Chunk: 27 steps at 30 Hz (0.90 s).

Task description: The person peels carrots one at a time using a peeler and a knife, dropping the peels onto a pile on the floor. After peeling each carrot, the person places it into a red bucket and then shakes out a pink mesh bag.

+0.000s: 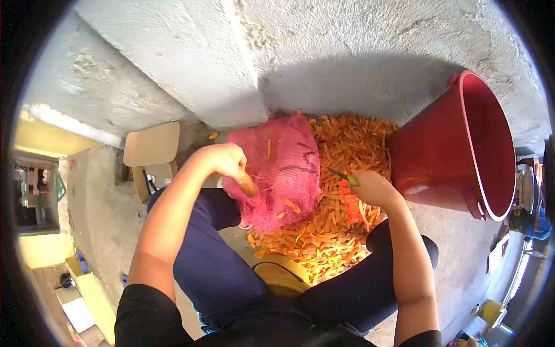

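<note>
My left hand (225, 159) is closed around a brownish-orange carrot (248, 185), which points down over a pink mesh sack (283, 162). The sack has dark marker writing and a few orange scraps on it. In my closed right hand (373, 189) is a green-handled peeler (351, 180), its thin dark end pointing left. Below the peeler, a bright orange latticed plastic piece (350, 203) shows among the peelings. Orange peelings (350, 141) lie heaped on the floor beside the sack and between my legs.
A large red bucket (428, 150) leans at the right, its mouth facing right. Between my knees stands a yellow round container (280, 272). An opened cardboard box (151, 144) is at the left. The rough grey wall (324, 46) rises behind the heap.
</note>
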### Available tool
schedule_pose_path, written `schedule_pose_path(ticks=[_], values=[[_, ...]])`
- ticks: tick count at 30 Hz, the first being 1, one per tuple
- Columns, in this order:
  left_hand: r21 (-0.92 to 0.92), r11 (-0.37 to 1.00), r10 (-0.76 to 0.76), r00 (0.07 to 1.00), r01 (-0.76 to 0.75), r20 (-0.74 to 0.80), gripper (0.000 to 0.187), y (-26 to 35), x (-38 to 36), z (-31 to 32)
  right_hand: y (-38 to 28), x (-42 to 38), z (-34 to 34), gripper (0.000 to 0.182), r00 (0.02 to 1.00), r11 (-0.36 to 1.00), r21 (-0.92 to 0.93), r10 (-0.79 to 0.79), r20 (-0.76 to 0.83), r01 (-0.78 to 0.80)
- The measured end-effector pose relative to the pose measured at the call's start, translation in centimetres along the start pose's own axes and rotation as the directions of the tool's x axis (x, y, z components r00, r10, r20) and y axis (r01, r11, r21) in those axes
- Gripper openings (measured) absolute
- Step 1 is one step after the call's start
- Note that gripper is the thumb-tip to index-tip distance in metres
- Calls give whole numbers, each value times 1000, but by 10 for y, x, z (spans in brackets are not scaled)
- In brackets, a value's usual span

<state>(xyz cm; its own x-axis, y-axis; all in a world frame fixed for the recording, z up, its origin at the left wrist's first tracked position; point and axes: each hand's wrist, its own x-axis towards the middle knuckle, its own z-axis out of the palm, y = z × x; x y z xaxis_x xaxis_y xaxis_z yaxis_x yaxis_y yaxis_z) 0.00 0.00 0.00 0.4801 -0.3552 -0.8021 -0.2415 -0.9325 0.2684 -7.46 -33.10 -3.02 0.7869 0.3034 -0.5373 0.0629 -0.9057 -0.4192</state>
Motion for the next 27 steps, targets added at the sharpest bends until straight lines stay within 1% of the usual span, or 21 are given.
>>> schedule_pose_path(ticks=[2,3,5,7,9,10,11,12,13,14,15,16,17,18,19,20,21,22,23,26,27], values=[[-151,983,94,991,-107,-91,33,-8,-15,-20,13,17,2,25,998,1000,23,-8,-66,10],[-284,934,191,974,-218,-121,34,1,-64,-4,-5,-26,8,25,1000,999,47,2,-29,-1],[-460,771,345,895,-441,-281,36,4,-94,-9,-9,-33,2,25,999,997,72,-13,-38,16],[-442,676,410,799,-590,-440,40,9,-115,-11,-5,-37,6,27,998,990,138,4,-59,4],[-365,579,480,666,-730,-571,40,18,-136,-13,-5,-46,10,28,998,971,235,45,-40,-35],[-332,467,568,565,-820,-598,32,11,-135,-11,-8,-52,10,29,997,952,298,76,-16,-68],[-443,209,556,479,-872,-679,33,10,-122,0,-10,-57,11,30,995,927,361,102,10,-99],[-505,-70,514,402,-861,-758,34,14,-101,17,-11,-61,15,30,992,893,436,123,7,-114],[-510,-349,445,340,-787,-829,37,25,-91,28,-10,-64,19,30,990,853,506,144,6,-127],[-595,-408,318,503,-692,-803,39,47,-96,41,-8,-65,22,30,986,809,572,166,4,-138],[-653,-483,199,653,-583,-730,41,66,-102,56,-3,-64,28,30,984,811,581,147,-96,-65],[-764,-452,150,805,-461,-574,40,70,-98,67,3,-61,35,29,972,811,585,132,-193,6],[-848,-429,96,917,-312,-386,39,72,-87,81,10,-63,40,29,951,809,583,121,-285,72],[-853,-476,163,932,-214,-324,37,76,-75,96,-2,-73,37,26,921,731,673,176,-346,113],[-851,-513,233,937,-108,-259,35,80,-60,115,-17,-81,33,25,906,583,803,266,-330,122],[-767,-641,275,940,25,-200,32,91,-39,141,-28,-94,32,24,881,413,901,368,-297,131],[-716,-698,208,963,22,-174,28,100,-35,147,-32,-99,29,24,860,229,960,444,-253,164],[-735,-678,180,969,-2,-169,30,103,-32,147,-28,-93,37,22,884,67,960,377,-277,272],[-752,-659,150,975,-27,-166,31,106,-29,146,-33,-90,42,24,864,-107,922,403,-303,373],[-781,-612,171,942,-127,-288,36,113,-29,146,-64,-98,37,26,898,-335,851,322,-299,404],[-773,-631,245,930,-62,-275,34,113,-27,147,-76,-100,33,26,880,-248,879,364,-306,408]])
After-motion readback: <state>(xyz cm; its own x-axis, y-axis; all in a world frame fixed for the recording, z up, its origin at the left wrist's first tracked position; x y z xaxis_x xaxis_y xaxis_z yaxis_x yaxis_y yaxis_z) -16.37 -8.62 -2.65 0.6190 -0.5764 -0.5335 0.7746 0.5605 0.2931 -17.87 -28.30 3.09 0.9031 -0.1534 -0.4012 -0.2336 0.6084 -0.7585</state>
